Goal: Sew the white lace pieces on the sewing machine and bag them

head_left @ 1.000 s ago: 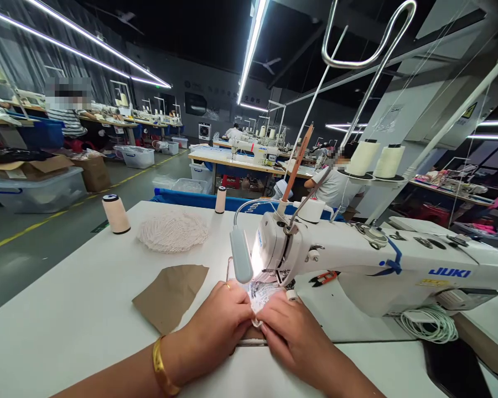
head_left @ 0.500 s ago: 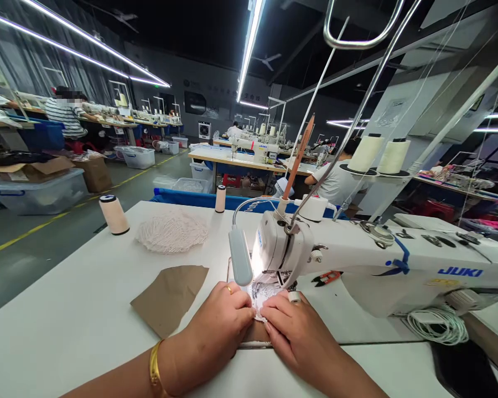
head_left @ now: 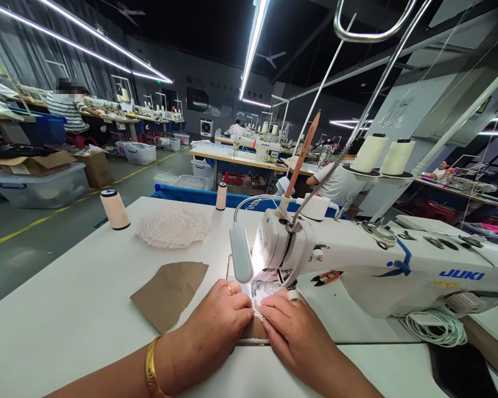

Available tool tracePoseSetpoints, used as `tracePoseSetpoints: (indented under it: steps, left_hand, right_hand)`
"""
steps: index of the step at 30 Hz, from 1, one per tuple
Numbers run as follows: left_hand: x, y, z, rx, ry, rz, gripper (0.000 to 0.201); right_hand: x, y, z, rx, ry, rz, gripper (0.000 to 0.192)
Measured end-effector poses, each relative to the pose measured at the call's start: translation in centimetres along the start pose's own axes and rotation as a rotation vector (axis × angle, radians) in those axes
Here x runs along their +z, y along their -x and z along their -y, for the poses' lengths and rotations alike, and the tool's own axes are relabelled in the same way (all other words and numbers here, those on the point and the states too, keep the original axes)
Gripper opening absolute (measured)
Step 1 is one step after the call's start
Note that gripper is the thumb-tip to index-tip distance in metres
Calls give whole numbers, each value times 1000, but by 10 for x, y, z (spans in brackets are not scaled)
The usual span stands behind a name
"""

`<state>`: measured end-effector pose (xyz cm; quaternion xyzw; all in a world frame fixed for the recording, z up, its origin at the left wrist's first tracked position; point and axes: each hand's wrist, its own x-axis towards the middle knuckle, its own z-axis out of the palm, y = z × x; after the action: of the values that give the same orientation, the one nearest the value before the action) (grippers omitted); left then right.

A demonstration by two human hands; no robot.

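Observation:
Just in front of the sewing machine (head_left: 357,254), a strip of white lace fabric (head_left: 258,314) runs under the lit needle area. From the left, my left hand (head_left: 216,326) has its fingers curled in a pinch at the lace's edge. On the other side, my right hand (head_left: 301,331) presses its closed fingers onto the lace near the presser foot. A brown piece (head_left: 255,331), paper or card by its look, shows beneath the lace between my hands. The fingertips partly cover the fabric, and the needle itself is hard to make out.
Left of my hands lies a brown paper pattern piece (head_left: 170,296). Behind it are a heap of white lace (head_left: 172,228) and two thread spools, a larger one (head_left: 115,210) and a smaller one (head_left: 221,197). Orange thread snips (head_left: 327,277) rest under the machine arm. Co-workers sit farther off.
My view has shifted slightly. Both hands stay at nearly the same place on the lace, and a little more of its edge shows between my fingertips.

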<state>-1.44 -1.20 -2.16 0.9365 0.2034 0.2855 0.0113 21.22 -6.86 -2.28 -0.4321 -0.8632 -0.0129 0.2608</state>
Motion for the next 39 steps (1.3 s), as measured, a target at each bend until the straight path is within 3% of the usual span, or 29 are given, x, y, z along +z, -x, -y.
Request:
tracePoseSetpoints:
  steps: [7, 12, 16, 21, 25, 30, 35, 39]
  left_hand:
    - [0, -7, 5, -17, -3, 5, 17]
    - [-5, -14, 6, -78, -3, 20, 28]
    - [-12, -17, 5, -214, 58, 95, 28]
    - [-18, -24, 5, -478, 211, 148, 16]
    - [-22, -31, 5, -582, 253, 177, 30]
    - [-24, -32, 2, -554, 66, 272, 20]
    - [-26, -24, -3, -341, -182, 199, 11]
    - [-30, -16, -7, -230, -105, 293, 15]
  right_hand:
    - [2, -5, -3, 68, 33, 74, 23]
    - [5, -6, -6, 136, 64, 92, 26]
    - [7, -6, -9, 193, 100, 93, 33]
    - [9, -5, -11, 194, 99, 84, 36]
    - [10, -5, -12, 173, 76, 61, 36]
    - [10, -6, -11, 143, 49, 29, 37]
    - [9, -1, -11, 50, 107, -67, 37]
    - [9, 1, -9, -1, 95, -115, 32]
